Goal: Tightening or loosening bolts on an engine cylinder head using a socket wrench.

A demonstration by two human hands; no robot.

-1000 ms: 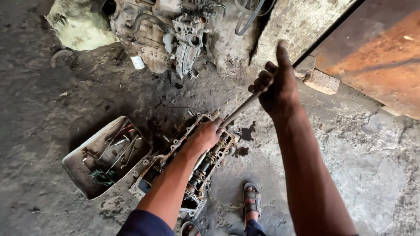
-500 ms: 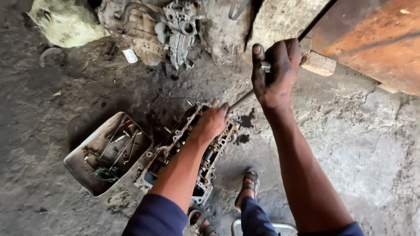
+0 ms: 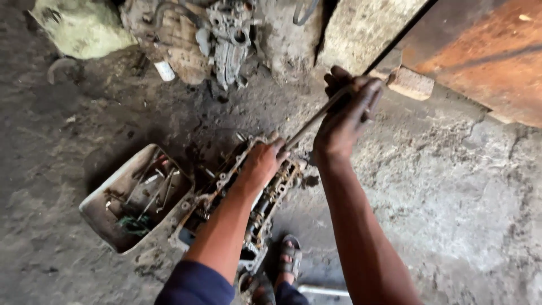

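A greasy engine cylinder head (image 3: 265, 206) lies on the dirty concrete floor in front of me. My left hand (image 3: 264, 161) rests on its top end, closed around the lower end of a long metal wrench bar (image 3: 310, 121). My right hand (image 3: 345, 116) grips the bar's upper end, raised above the floor. The bar slants from the cylinder head up to the right.
A white tray (image 3: 107, 217) with several tools sits left of the cylinder head. Another engine block (image 3: 203, 36) and a crumpled pale bag (image 3: 84, 25) lie at the top. A rusty metal door (image 3: 485, 51) and a brick (image 3: 411, 83) stand at right. My sandalled foot (image 3: 289, 254) is below.
My right hand has swung the bar's upper end down and to the left, then settled lower. My left hand stays on the cylinder head. The camera has shifted slightly.
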